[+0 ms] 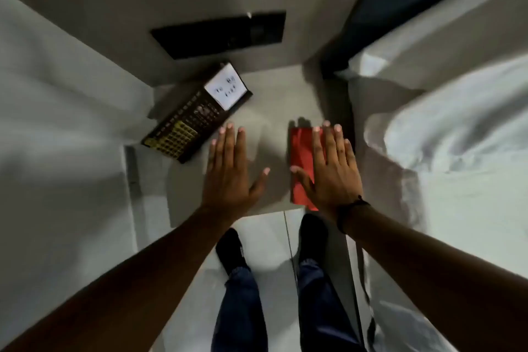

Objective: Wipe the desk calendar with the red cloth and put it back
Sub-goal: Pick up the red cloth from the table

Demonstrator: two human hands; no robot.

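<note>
The right hand lay flat and open on the red cloth beside the calendar, ready to grab it, while the left hand hovered open, holding nothing

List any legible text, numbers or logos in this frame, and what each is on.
None can be read.
desk calendar: white panel carries dark marks, too blurred to read.
desk calendar, dark face: rows of gold and pale cells, probably dates, too small and blurred.
red cloth: no print visible.
black panel on the wall: no readable marking.
</note>
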